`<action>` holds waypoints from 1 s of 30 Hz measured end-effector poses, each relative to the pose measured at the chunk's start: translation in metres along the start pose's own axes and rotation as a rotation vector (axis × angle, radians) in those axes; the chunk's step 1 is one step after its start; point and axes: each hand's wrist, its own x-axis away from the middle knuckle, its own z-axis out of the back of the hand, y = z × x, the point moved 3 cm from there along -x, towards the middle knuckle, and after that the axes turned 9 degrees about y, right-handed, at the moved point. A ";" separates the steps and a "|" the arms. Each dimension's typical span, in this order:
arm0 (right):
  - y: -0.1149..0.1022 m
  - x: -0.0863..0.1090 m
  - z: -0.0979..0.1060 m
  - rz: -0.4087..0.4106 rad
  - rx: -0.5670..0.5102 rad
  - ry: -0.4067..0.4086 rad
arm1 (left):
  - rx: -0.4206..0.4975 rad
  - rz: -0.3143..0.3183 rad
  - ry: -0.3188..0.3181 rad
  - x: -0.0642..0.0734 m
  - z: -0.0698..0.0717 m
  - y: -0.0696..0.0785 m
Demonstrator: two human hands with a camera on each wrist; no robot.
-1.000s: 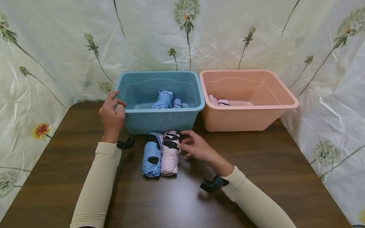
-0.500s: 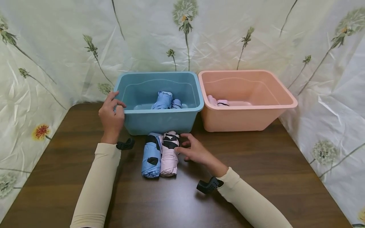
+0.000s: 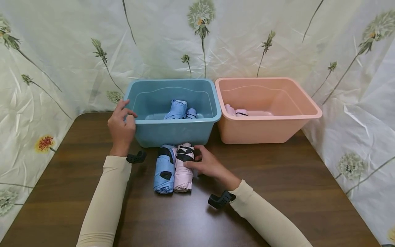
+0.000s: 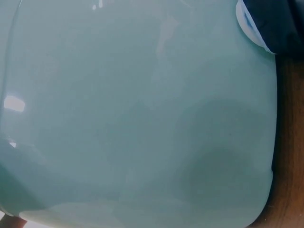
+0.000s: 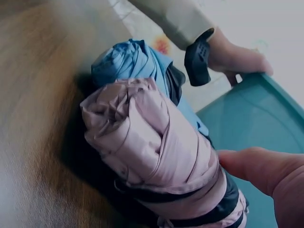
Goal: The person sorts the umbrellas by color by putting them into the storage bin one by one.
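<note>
Two folded umbrellas lie side by side on the table in the head view, a blue umbrella (image 3: 163, 171) and a pink umbrella (image 3: 183, 180) with black patches. My right hand (image 3: 210, 166) is at the pink one, its thumb (image 5: 242, 161) across the top and its fingers along the right side, partly hidden. My left hand (image 3: 121, 128) holds the left front corner of a blue bin (image 3: 172, 133). That bin's wall (image 4: 133, 114) fills most of the left wrist view.
Inside the blue bin lie blue umbrellas (image 3: 177, 109). A peach bin (image 3: 253, 132) stands against its right side, with pink umbrellas (image 3: 241, 112) inside. Behind the wooden table (image 3: 277, 185) hangs a flower-printed sheet (image 3: 240, 44).
My right hand has moved left and closer in, bringing its thumb further over the pink umbrella. My left hand stays at the bin's corner, and both umbrellas lie where they were.
</note>
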 end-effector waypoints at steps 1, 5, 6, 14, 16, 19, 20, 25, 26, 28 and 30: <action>-0.001 0.000 0.000 -0.005 0.008 -0.004 | -0.001 -0.001 -0.001 0.000 0.000 0.000; 0.000 0.000 -0.001 -0.004 0.019 -0.018 | 0.014 -0.013 -0.001 0.001 0.001 0.002; 0.001 -0.001 -0.002 0.003 0.021 -0.014 | 0.016 -0.016 0.000 0.001 0.001 0.002; -0.005 -0.001 -0.006 0.085 0.171 0.070 | 0.026 -0.019 0.003 0.000 0.000 0.002; -0.006 -0.001 -0.007 0.089 0.188 0.077 | 0.025 -0.017 0.004 0.000 0.000 0.002; -0.007 -0.002 -0.007 0.070 0.166 0.078 | 0.025 -0.014 0.005 0.000 0.000 0.003; -0.007 -0.002 -0.008 0.062 0.151 0.077 | 0.023 -0.013 0.004 0.000 0.000 0.003; -0.008 -0.001 -0.008 0.014 0.066 0.061 | 0.020 -0.014 0.002 0.000 0.000 0.004; -0.007 -0.001 -0.009 0.009 0.057 0.059 | 0.020 -0.013 0.002 0.000 0.000 0.003; -0.007 -0.001 -0.009 -0.001 0.037 0.054 | 0.021 -0.013 0.006 0.000 0.000 0.003; -0.006 -0.001 -0.009 -0.013 0.017 0.052 | 0.023 -0.011 0.009 0.000 0.000 0.003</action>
